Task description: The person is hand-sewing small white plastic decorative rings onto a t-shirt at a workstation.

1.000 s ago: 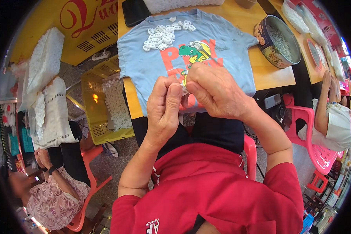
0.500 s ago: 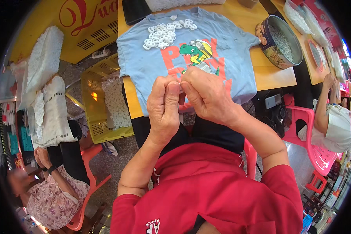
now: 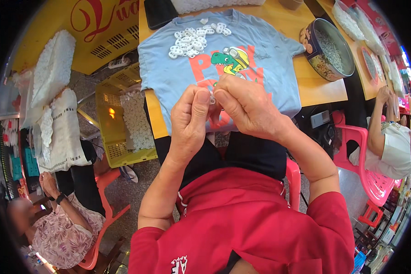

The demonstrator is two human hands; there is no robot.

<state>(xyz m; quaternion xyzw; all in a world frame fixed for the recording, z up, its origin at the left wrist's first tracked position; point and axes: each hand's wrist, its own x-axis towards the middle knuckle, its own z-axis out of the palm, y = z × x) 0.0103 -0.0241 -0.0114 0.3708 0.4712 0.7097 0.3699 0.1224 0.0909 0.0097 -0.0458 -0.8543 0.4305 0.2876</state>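
Pinched in the thumb and fingers of my left hand [image 3: 189, 116] is a small white plastic piece [image 3: 212, 98], with a hole showing. My right hand [image 3: 251, 107] is closed right beside it, thumb tip at the edge of the piece. Whatever its fingertips grip is too small and hidden to make out. Both hands are over the near part of a light blue T-shirt [image 3: 162, 75] with a cartoon dinosaur print, spread on the table. Near its collar lies a loose pile of similar white two-holed pieces [image 3: 189, 42].
To the right on the wooden table [image 3: 326, 91] stands a round tin [image 3: 307, 43] of small silvery parts. A dark tray [image 3: 159, 13] is at the far left. A yellow crate [image 3: 106, 137] holds white pieces. Co-workers sit at left and right, one on a pink chair [image 3: 361, 157].
My hands have come slightly apart at the fingertips and tilted, so the white piece now shows between them. The pile and shirt look the same.
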